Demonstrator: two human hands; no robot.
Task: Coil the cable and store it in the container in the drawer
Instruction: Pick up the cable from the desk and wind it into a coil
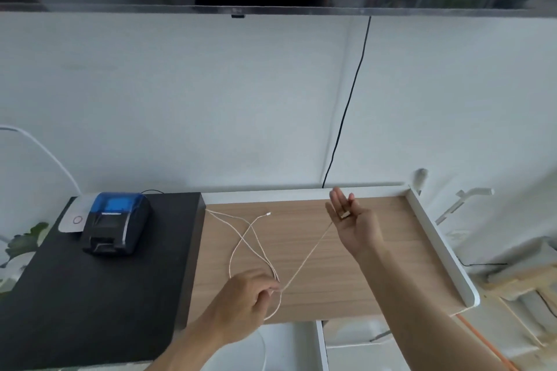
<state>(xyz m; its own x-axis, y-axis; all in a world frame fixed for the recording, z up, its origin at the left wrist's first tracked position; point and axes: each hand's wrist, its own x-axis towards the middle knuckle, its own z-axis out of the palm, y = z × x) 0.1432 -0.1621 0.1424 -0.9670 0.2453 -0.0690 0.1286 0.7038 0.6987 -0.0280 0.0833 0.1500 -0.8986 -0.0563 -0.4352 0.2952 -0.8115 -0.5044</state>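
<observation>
A thin white cable (241,242) lies in loose loops on the wooden desk top (376,280). One small plug end (267,214) rests free near the back. My right hand (352,220) is raised palm up at the back right, with the other plug end pinched under its thumb. From there the cable runs taut and diagonal down to my left hand (244,295), which pinches the cable near the front edge, with a loop hanging below its fingers. An open white drawer (319,340) shows under the desk's front edge; its contents are unclear.
A black mat (90,295) on the left carries a blue-lidded label printer (116,223) and a white device (73,218). A white raised rim (437,238) borders the desk's right side. A black cord (346,105) hangs down the wall behind.
</observation>
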